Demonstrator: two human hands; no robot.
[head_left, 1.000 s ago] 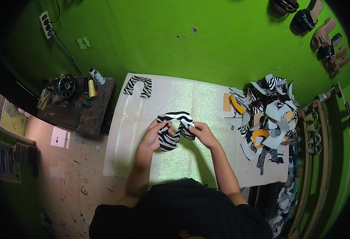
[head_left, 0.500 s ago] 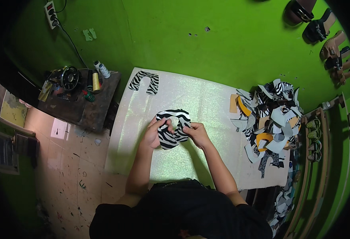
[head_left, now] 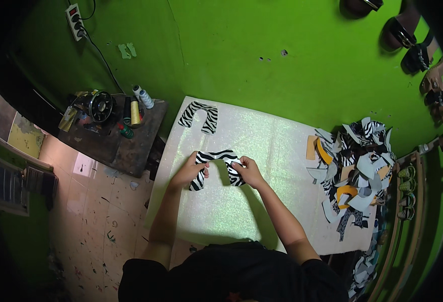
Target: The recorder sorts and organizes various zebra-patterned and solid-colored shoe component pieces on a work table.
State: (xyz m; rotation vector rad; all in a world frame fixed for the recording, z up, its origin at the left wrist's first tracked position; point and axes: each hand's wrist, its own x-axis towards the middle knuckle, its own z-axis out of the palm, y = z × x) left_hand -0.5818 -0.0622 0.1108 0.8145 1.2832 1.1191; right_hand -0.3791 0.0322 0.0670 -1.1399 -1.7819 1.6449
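Note:
Between both hands I hold a zebra-striped, arch-shaped shoe upper piece above the pale, shimmering tabletop. My left hand is closed on its left leg, thumb on the face. The right leg is pinched in my right hand. The piece is spread with its two legs apart and pointing toward me. A similar zebra-striped piece lies flat at the far left corner of the table.
A heap of cut scraps covers the table's right end. To the left, a sewing machine and thread spools stand on a dark table. Sandals sit on a rack at right, and a green wall rises behind.
The zebra-striped piece has gone from curled, with its ends brought together, to spread open. My hands have moved apart. The view has shifted slightly, so the surroundings appear lower and further right.

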